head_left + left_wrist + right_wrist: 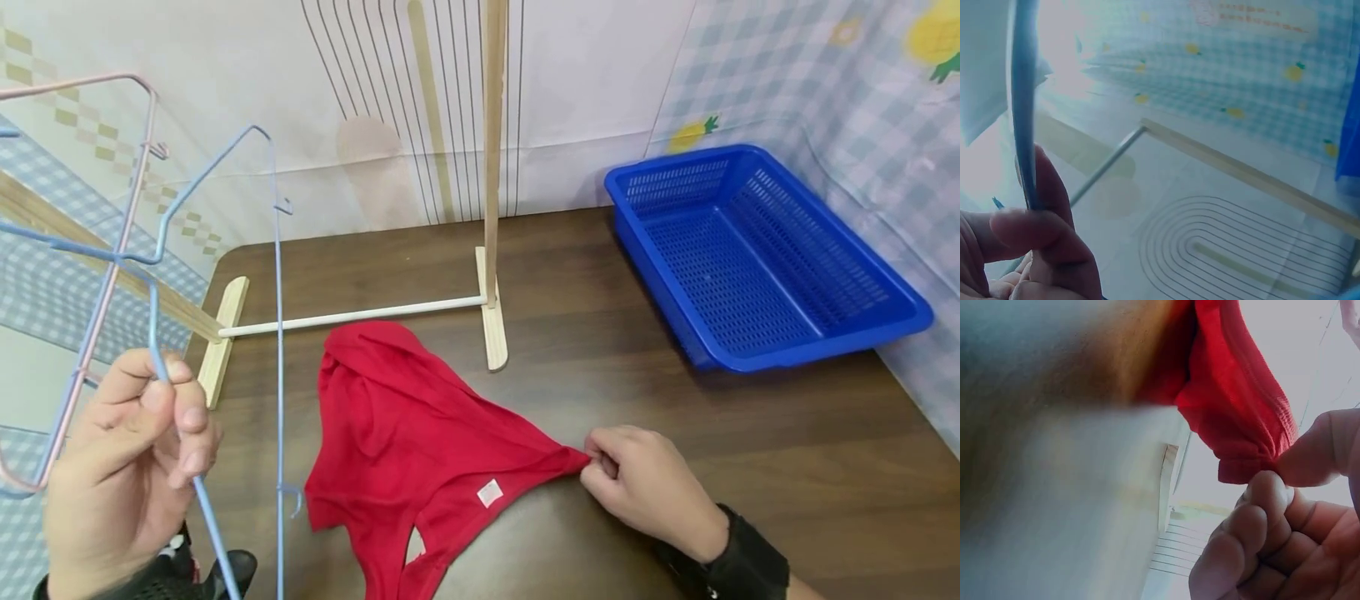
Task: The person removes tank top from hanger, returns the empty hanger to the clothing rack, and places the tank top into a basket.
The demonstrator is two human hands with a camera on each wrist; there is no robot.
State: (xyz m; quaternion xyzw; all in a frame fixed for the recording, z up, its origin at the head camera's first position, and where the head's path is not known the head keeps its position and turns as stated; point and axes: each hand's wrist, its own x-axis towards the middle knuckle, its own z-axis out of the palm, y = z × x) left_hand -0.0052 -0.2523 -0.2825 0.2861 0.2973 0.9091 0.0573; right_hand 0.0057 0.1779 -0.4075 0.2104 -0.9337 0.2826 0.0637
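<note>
My left hand (135, 450) pinches one side of a blue clothes hanger (280, 400) between thumb and fingers, holding it up over the table's left side. In the left wrist view the held hanger bar (1024, 125) runs up from the thumb. A pink hanger (127, 217) overlaps it farther left. My right hand (645, 479) pinches a corner of a red top (405, 425) lying partly folded on the table, a small white label (490, 493) showing. Up close in the right wrist view, the hemmed corner of the red top (1241, 450) sits between thumb and fingertips.
Behind the red top stands a wooden rack with an upright post (492, 167), feet (491, 333) and a white lower bar (360, 315). A blue plastic basket (667, 308) stands at the back right of the brown table (570, 333), close to the checked cloth wall (855, 167).
</note>
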